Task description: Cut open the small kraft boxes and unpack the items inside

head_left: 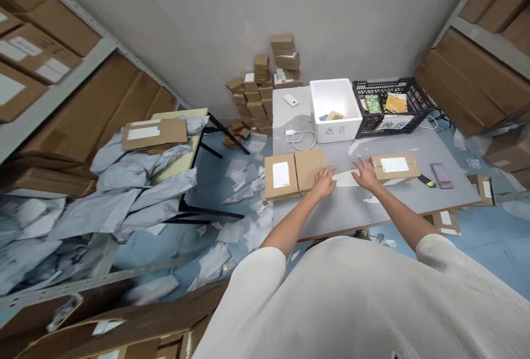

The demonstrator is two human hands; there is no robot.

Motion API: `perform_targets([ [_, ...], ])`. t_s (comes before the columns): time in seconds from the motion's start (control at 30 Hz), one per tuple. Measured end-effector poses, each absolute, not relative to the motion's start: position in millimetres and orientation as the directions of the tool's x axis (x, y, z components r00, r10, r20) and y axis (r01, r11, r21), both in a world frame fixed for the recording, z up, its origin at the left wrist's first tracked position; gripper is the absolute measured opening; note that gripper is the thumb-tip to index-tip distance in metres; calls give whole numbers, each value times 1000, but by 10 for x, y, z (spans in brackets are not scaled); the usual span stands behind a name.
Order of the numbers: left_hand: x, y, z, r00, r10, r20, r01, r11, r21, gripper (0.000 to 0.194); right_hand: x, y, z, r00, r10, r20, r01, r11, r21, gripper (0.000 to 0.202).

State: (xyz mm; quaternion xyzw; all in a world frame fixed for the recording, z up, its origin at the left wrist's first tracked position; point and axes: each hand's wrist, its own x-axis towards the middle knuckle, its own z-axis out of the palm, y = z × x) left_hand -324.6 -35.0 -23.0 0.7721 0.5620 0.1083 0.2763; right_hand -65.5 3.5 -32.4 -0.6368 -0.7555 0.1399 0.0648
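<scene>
On the grey table, my left hand [324, 182] rests against the right edge of a brown cardboard box [309, 165]. Pressed up to that one on its left is a second cardboard box [281, 175] with a white label. My right hand [365, 174] lies at the left end of a smaller labelled carton [395, 166]. Both hands have their fingers spread and hold nothing that I can see. Between them a pale strip [346, 179] shows on the tabletop. A black and yellow box cutter [427, 180] lies right of the carton, beside a blurred purple phone-like object [441, 175].
At the table's back stand a white foam box [337, 131] and a black crate [397, 125], both holding small packets. A white cable [300, 138] and a small white device [290, 100] lie left of them. Scrap paper [244, 177] litters the floor; grey parcels [136, 177] cover a side table.
</scene>
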Motion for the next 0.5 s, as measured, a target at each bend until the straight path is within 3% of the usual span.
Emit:
perform_targets([
  [0.27,-1972,33,-369,386,916,-108,685,-206,699,67,733,247,-244,123,985,-118,950,-151,-273,62],
  [0.37,-1574,135,-423,321,938,-133,628,-106,771,71,1107,308,-269,225,964,-143,930,-256,-265,69],
  [0.5,-1209,202,-453,191,942,-275,618,102,779,78,1388,507,-298,264,949,-174,893,-309,-329,76],
])
